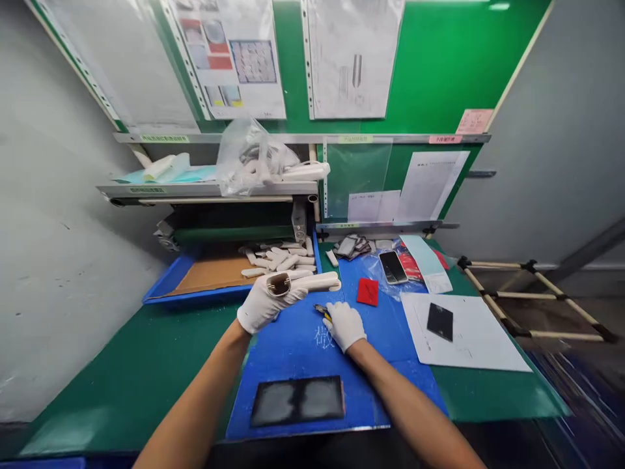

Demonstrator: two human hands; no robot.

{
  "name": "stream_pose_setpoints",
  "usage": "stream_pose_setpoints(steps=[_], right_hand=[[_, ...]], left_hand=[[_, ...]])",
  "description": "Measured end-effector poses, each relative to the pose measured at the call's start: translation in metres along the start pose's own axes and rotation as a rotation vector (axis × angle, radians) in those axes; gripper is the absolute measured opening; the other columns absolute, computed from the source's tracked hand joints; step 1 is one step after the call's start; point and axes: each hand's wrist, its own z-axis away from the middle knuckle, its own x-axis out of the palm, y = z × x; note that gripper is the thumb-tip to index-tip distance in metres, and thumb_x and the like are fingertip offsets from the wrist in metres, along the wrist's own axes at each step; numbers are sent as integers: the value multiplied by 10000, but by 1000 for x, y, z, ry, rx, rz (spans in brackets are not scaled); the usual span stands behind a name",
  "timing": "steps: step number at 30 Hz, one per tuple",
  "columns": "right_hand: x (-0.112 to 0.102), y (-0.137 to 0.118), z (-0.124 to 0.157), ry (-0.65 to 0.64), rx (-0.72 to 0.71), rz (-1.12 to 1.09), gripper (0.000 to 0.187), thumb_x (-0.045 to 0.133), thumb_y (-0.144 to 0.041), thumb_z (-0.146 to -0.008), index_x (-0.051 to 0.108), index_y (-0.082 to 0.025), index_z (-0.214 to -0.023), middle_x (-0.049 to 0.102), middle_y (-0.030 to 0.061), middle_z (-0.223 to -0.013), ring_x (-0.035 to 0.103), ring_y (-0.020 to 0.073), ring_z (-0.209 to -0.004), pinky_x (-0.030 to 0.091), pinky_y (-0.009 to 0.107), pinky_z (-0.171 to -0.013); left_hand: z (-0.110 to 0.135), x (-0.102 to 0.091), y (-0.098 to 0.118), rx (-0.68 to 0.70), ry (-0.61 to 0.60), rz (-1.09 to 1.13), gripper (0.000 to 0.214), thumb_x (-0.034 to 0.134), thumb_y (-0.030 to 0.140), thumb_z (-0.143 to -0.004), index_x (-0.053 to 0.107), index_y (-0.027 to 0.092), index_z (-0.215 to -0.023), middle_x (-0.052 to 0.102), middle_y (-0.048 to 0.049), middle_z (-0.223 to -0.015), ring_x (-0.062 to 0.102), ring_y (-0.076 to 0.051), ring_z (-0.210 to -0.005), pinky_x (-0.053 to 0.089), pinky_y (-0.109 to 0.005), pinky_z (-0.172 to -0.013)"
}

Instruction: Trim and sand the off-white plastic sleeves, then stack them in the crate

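Note:
My left hand (263,306), in a white glove, is closed around a long white plastic housing (317,281). The housing's hollow, brownish open end (278,284) faces me, and its rounded end points right. Lower and to the right, my gloved right hand (346,326) grips small pliers (322,310) with a dark head and a bit of yellow handle showing; the rest is hidden in the palm. The pliers' head points left, just below the housing and apart from it. Under both hands lies a blue mat (293,355).
A blue tray (166,283) with cardboard and several white housings stands behind my left hand. A dark rectangular pad (297,400) lies in front. To the right are a red square (368,292), a phone (393,267), and a white sheet (469,352) under a black plate (440,321).

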Motion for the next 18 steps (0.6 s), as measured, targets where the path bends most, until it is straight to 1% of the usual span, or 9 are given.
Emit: stream_pose_setpoints(steps=[2,3,5,8,10,11,14,16,18], right_hand=[[1,-6,1,-28,8,97,332,676,-420,-1000,657,-203,-1250,665,158,-1207,581,326,-1154,452,437,-966],[2,-8,2,-43,6,134,336,644,-450,-1022,648,-202,-1249,657,160,-1220,568,324,-1167,442,437,-972],[5,-10,3,-63,-2,189,358,578,-481,-1057,626,-200,-1274,642,163,-1249,549,322,-1184,426,438,-977],[8,-9,5,-68,-10,231,379,518,-477,-1082,606,-189,-1312,634,169,-1263,539,329,-1181,415,442,-971],[8,-9,4,-54,-20,231,378,523,-465,-1080,615,-178,-1307,641,173,-1256,546,330,-1172,409,451,-989],[7,-8,4,-43,-27,222,375,536,-461,-1076,627,-171,-1295,649,176,-1245,553,329,-1164,405,458,-1006],[-2,-11,6,11,-51,155,365,602,-440,-1047,670,-140,-1244,672,192,-1221,571,335,-1161,386,490,-1071],[-10,-20,11,74,-69,79,364,629,-407,-1032,683,-120,-1250,662,219,-1286,561,350,-1218,362,516,-1122],[-15,-37,21,143,-93,-29,337,590,-361,-1048,694,-120,-1258,653,222,-1340,555,337,-1265,362,507,-1151]], left_hand=[[23,21,-21,-87,80,45,498,829,551,-820,834,191,-1164,794,-156,-1154,734,-337,-1037,615,-452,-894],[32,28,-29,-119,133,81,521,818,561,-829,827,186,-1190,791,-156,-1172,730,-335,-1038,612,-435,-858],[47,34,-41,-151,249,135,547,802,577,-844,821,170,-1210,790,-148,-1172,721,-305,-997,589,-385,-803],[59,28,-55,-132,321,144,555,756,587,-895,809,155,-1239,791,-114,-1109,667,-200,-832,532,-310,-755],[63,20,-65,-128,341,148,572,744,588,-908,797,139,-1259,780,-92,-1003,614,-154,-745,504,-288,-734],[65,17,-70,-138,373,164,582,761,585,-895,795,130,-1255,767,-83,-947,599,-146,-721,497,-285,-724],[68,21,-80,-163,554,249,590,806,553,-858,784,121,-1260,732,-68,-867,625,-156,-734,508,-289,-727],[69,35,-81,-173,717,337,570,817,497,-851,767,128,-1283,732,-69,-893,666,-167,-783,534,-297,-769],[70,54,-77,-185,851,407,531,815,446,-847,762,129,-1270,739,-77,-940,683,-165,-808,551,-300,-808]])
